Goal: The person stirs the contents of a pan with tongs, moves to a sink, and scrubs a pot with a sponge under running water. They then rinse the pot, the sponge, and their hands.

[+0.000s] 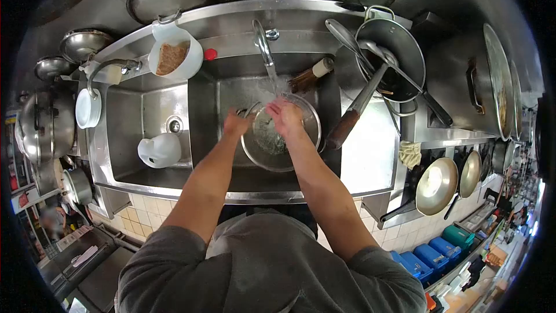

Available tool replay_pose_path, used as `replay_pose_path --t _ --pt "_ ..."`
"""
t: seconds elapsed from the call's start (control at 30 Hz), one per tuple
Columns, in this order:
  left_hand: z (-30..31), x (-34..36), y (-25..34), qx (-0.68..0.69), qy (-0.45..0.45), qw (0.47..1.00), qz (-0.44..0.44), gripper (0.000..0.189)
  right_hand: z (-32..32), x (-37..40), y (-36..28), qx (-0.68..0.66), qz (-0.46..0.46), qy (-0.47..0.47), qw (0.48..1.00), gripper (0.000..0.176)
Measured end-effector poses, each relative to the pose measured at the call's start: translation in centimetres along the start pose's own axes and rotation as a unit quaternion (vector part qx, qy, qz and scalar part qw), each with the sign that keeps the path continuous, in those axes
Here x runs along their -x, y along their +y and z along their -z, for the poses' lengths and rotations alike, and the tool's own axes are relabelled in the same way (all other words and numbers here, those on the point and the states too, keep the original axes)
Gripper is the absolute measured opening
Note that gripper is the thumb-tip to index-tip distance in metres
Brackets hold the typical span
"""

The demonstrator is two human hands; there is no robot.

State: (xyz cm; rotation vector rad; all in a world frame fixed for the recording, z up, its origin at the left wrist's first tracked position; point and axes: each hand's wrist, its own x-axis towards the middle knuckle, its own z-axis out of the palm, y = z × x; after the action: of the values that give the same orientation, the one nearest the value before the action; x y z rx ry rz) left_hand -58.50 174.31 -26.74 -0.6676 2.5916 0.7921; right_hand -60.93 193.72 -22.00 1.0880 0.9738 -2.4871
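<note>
A round metal vessel [294,163] with a loop handle at its left side sits in the middle basin, wet inside, with something greyish-green in it that I cannot make out. My left hand [236,123] is closed at that loop handle. Over the vessel, under the stream from the faucet [264,46], my right hand [285,117] has its fingers apart and holds nothing that I can see. A bundled whisk brush [313,74] with a pale wrapped end lies just behind the vessel's rim.
In the left basin lies a white plastic jug [159,150]. A white container [194,61] with a brown block inside and a red cap [210,54] stand on the divider. To the right, a pot [405,35] holds long-handled utensils. Frying pans [437,185] hang beyond.
</note>
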Motion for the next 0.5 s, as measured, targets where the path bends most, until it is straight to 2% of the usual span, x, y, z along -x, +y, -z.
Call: replay_pose_path --t 0.07,0.1,0.17,0.3,0.37,0.4,0.43,0.47,0.5 --pt "3.9 0.3 5.8 0.059 -0.070 0.993 -0.080 0.068 -0.5 1.3 -0.5 -0.017 0.000 0.008 1.000 0.022" --pt "3.3 -0.5 7.3 0.062 -0.072 0.992 -0.079 0.068 -0.6 1.8 -0.8 -0.015 0.000 0.010 1.000 0.022" --pt "2.5 -1.6 9.5 -0.033 -0.030 0.983 -0.181 0.053 -1.1 2.7 -1.5 -0.080 0.013 -0.026 0.996 0.026" --pt "4.4 -0.4 10.9 -0.044 -0.056 0.973 -0.221 0.047 -4.0 6.0 -3.6 -0.085 0.042 -0.060 0.994 0.024" --pt "5.2 0.4 9.6 -0.009 -0.028 0.984 -0.178 0.042 -5.5 7.5 -4.3 -0.095 0.019 -0.086 0.992 0.023" --pt "6.6 2.0 10.0 -0.014 -0.028 0.983 -0.183 0.042 -6.3 8.5 -4.6 -0.072 0.029 -0.066 0.995 0.024" --pt "9.1 4.5 10.8 0.119 -0.088 0.983 -0.106 0.044 -6.2 8.5 -4.8 -0.077 0.031 -0.067 0.994 0.024" --pt "10.6 6.2 11.1 0.249 -0.145 0.957 -0.025 0.046 -6.2 8.1 -5.2 -0.071 0.018 -0.097 0.993 0.023" --pt "10.7 6.8 10.7 0.247 -0.142 0.958 -0.026 0.046 -6.3 7.8 -5.5 -0.063 0.005 -0.127 0.990 0.023"
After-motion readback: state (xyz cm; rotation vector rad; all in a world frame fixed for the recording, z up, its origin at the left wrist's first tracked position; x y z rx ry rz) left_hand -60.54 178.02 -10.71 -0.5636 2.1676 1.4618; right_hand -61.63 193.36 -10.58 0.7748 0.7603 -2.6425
